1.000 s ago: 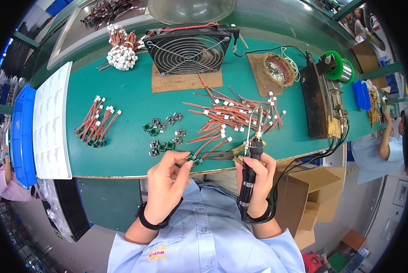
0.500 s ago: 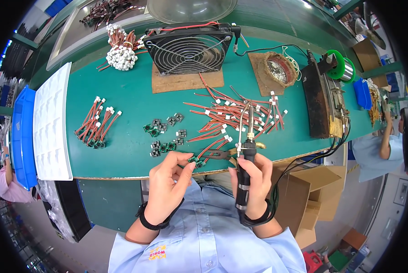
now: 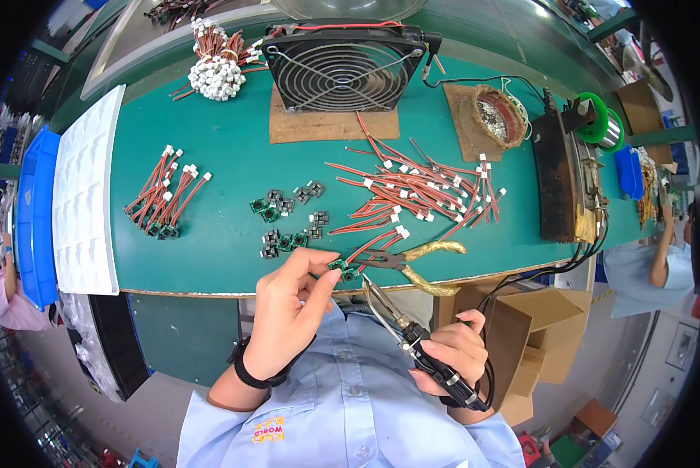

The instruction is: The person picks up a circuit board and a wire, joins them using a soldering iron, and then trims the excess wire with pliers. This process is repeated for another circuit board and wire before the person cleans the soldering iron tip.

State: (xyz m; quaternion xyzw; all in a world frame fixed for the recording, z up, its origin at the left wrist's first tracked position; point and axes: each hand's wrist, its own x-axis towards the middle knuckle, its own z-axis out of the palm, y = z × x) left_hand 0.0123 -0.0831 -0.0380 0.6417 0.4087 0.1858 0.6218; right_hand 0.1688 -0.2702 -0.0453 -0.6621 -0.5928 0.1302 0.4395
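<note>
My left hand pinches a small green circuit board at the bench's front edge. Red-and-dark wires with a white plug run away from it, and a second small board lies right beside it. In my right hand is a black-handled soldering iron, slanting up to the left. Its tip is close to the second board; whether they touch I cannot tell. Pliers with yellow-wrapped handles lie just right of the boards, jaws over the wires.
Loose plug wires spread across the middle, with several small boards left of them. Wired boards lie farther left by a white tray. A fan, solder pot, dark metal box and solder spool stand behind.
The soldering iron has swung from upright, pointing away over the wires, to a slant with its tip down by the boards. My right hand has moved lower and right; the left keeps its pinch.
</note>
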